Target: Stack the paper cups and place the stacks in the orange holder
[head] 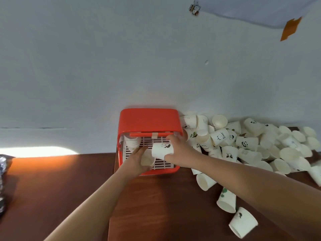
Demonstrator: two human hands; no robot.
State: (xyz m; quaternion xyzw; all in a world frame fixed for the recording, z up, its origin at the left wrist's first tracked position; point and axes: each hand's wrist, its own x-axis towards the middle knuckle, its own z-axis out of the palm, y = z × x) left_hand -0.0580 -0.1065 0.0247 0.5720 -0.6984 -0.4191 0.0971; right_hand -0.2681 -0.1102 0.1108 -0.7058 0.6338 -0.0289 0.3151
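I am holding both arms stretched forward over the brown wooden counter (156, 206), with both hands hovering above the orange plastic holder (149, 120), which is standing at the back of the counter against the pale wall (86, 58). My left hand (137, 159) is curling round a plain white paper cup (147, 160), whose open mouth is facing me. My right hand (178, 146) is gripping a white paper cup with a black print (162, 150) by its side, keeping it tipped sideways right against the plain cup; I cannot tell whether one is sitting inside the other. Both cups are hanging over the white slatted tray (163, 164) lining the holder's floor. A stack of white paper cups (132, 142) is sitting in the holder's back left corner, partly under its orange bar.

A big heap of loose white paper cups (251, 143), many bearing panda or bear prints, is crowding against the holder's right side and spreading along the wall; my right forearm is covering part of it. Three stray cups (226, 200) are lying on their sides nearer to me, beside that forearm. A dark, crinkled thing (3, 164) is poking in at the left edge, too cut off to identify. A scrap of orange tape (291, 29) and a small cartoon sticker (194, 8) are clinging high on the wall
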